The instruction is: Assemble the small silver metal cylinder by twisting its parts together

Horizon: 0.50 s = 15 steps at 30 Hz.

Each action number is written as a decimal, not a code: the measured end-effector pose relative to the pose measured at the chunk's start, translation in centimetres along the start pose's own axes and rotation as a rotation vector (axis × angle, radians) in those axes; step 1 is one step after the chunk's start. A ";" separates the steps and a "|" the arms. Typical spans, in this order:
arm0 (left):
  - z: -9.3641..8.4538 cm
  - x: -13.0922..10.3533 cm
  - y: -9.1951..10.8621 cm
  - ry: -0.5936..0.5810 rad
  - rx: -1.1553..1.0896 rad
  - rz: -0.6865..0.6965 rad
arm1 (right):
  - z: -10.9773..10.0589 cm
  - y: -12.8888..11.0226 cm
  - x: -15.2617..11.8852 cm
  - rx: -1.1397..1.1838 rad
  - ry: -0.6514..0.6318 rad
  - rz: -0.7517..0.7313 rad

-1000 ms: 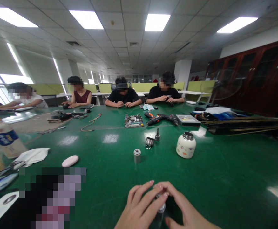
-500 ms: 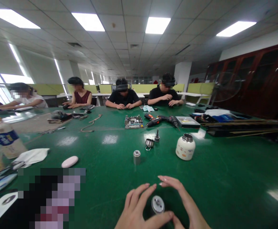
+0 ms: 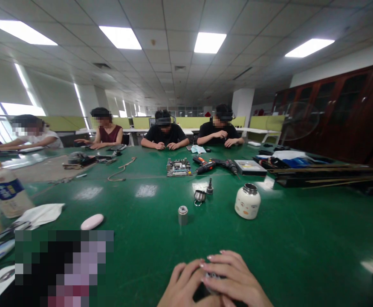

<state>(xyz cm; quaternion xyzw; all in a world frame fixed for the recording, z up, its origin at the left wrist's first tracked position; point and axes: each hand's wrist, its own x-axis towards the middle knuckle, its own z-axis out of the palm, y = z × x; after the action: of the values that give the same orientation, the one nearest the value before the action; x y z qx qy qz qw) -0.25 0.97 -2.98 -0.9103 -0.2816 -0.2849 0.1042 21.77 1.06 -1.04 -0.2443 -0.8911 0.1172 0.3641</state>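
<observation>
At the bottom of the head view, my left hand point(image 3: 186, 283) and my right hand point(image 3: 234, 275) close round a metal cylinder point(image 3: 212, 277), mostly hidden beneath the fingers. The right fingers lie across its top, and the left fingers curve along its left side. A second metal cylinder point(image 3: 183, 215) stands upright on the green table point(image 3: 141, 256), ahead of my hands. Beyond it are a small steel cup with a ring point(image 3: 199, 196) and a dark metal fitting point(image 3: 209, 186). A white jar point(image 3: 247, 202) stands open to the right.
A circuit board point(image 3: 179, 167), power drills point(image 3: 216, 165) and a flat box point(image 3: 250, 167) lie farther back. At left are a pink oval object point(image 3: 92, 221), a white cloth point(image 3: 42, 214) and a bottle point(image 3: 9, 192). Several people sit across the table.
My right fingers have come down over the cylinder's top, covering most of it. Both hands sit slightly lower in view and closer together.
</observation>
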 end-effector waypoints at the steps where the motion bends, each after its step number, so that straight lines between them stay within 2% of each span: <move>1: 0.1 -0.1 0.0 -0.015 -0.016 -0.009 | -0.1 -0.3 0.3 0.002 0.029 0.004; 3: 0.5 -0.4 0.1 -0.052 -0.059 -0.055 | -0.4 -1.0 0.9 0.012 0.077 0.018; 5: 1.0 -0.7 0.2 -0.070 -0.130 -0.160 | -0.6 -1.5 1.4 0.020 0.121 0.047; 8: 1.6 -1.0 0.5 -0.065 -0.233 -0.328 | -0.6 -2.4 1.9 0.031 0.192 0.170; 12: 1.3 -0.6 0.6 -0.151 -0.305 -0.313 | -0.9 -2.8 2.4 0.123 0.217 0.389; 15: 0.9 -0.3 0.5 -0.151 -0.291 -0.325 | -1.8 -1.8 2.8 0.214 0.266 0.517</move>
<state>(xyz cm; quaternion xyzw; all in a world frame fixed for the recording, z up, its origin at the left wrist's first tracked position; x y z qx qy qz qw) 0.27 0.71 -3.90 -0.8772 -0.3873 -0.2669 -0.0969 20.68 1.07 2.62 -0.4362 -0.7265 0.2662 0.4593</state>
